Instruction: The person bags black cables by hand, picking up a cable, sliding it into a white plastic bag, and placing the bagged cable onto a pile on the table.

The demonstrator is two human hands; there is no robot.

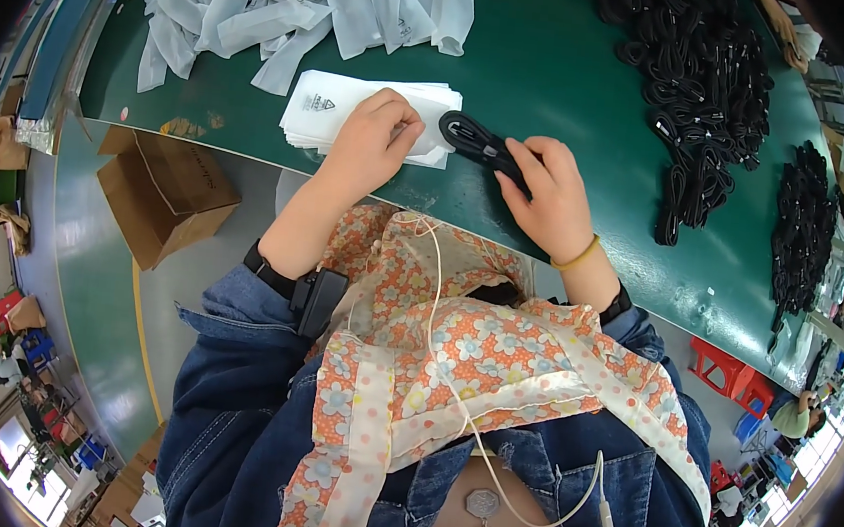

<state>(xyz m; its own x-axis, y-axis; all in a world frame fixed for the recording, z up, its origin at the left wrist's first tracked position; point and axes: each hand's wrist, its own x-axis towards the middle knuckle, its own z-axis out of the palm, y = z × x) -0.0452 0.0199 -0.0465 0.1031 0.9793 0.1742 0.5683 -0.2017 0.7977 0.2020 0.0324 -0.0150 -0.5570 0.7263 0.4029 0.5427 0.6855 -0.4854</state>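
Note:
A stack of flat white plastic bags (315, 104) with small dark print lies near the table's front edge. My left hand (372, 144) rests on the stack, fingers curled and thumb pressed to the forefinger; whether a bag's edge is pinched there I cannot make out. To its right, my right hand (556, 200) grips one end of a coiled black cable (473, 140). The cable's other end reaches over the right edge of the bag stack.
Many filled white bags (264, 4) are heaped at the back left of the green table (550, 64). Loose coiled black cables (698, 97) form a long pile at the right, with another bundle (805, 227) beyond. An open cardboard box (167, 191) stands below the table's left front edge.

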